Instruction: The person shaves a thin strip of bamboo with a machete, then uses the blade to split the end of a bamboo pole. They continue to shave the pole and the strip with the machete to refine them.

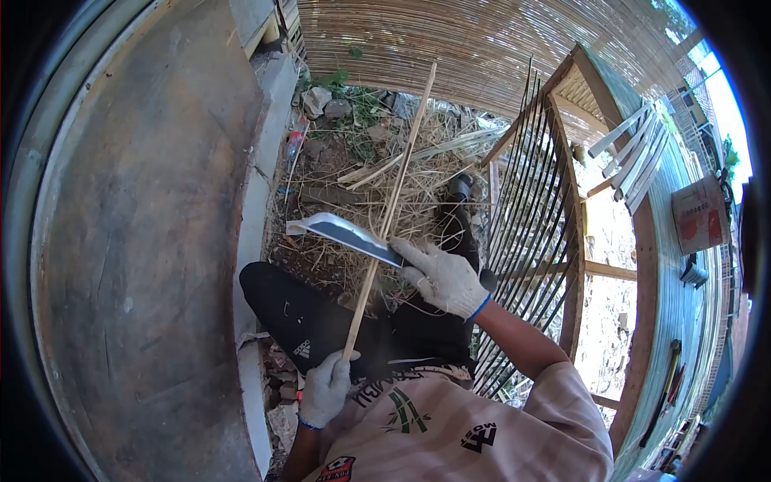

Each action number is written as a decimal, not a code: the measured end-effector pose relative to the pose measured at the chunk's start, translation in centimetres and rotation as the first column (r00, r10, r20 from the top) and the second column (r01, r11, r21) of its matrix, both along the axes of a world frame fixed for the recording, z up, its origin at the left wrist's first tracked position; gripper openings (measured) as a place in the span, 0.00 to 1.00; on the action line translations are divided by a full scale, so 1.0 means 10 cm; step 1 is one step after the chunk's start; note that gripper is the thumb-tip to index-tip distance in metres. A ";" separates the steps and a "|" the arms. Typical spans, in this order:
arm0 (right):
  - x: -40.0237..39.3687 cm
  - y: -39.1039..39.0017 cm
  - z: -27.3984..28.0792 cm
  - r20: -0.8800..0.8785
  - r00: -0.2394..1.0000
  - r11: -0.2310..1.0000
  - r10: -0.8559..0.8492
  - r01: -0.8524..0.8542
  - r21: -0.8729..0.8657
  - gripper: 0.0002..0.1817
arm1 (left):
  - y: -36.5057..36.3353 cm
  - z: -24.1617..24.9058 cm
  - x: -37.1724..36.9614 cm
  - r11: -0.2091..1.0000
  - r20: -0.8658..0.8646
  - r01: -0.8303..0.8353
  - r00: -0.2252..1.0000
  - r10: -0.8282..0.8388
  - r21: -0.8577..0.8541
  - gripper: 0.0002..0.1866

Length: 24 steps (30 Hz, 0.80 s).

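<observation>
A long, thin bamboo strip rises from my lap and points away from me. My left hand, in a white knit glove, is closed around its near end. Gloved the same way, my right hand grips a machete whose handle is hidden inside the fist. The wide dark blade with its bright edge points left and crosses the strip around its middle. Beneath the blade, pale bamboo shavings cover the ground between my legs.
A large brown board stands along the left. To the right is a wooden frame with dark slats. Split bamboo pieces, a bucket and a long-handled tool rest on the greenish surface beyond. A reed screen closes the back.
</observation>
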State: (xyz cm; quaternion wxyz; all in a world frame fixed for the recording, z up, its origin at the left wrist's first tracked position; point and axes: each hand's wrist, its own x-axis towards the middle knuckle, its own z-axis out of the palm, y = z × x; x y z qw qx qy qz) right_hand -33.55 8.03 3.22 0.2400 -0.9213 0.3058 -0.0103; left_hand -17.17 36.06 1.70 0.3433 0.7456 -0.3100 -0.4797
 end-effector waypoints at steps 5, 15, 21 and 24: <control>0.15 0.24 -0.10 0.004 0.992 0.991 0.130 -0.130 0.017 0.31 | -0.09 0.10 0.07 0.999 0.029 -0.018 0.999 0.020 -0.051 0.16; 0.00 -0.63 -0.16 0.080 0.967 0.969 -0.243 0.246 -0.020 0.28 | 0.35 0.05 -0.01 0.999 -0.131 0.015 0.991 -0.019 -0.033 0.16; 0.01 -0.57 -0.22 0.133 0.968 0.971 -0.212 0.225 -0.086 0.28 | 0.28 -0.15 0.06 1.000 -0.271 0.008 0.962 -0.013 -0.020 0.17; 0.03 -0.23 -0.22 0.169 0.972 0.985 -0.161 0.169 -0.036 0.30 | 0.07 -0.15 0.09 0.999 -0.310 0.025 0.950 -0.015 0.030 0.17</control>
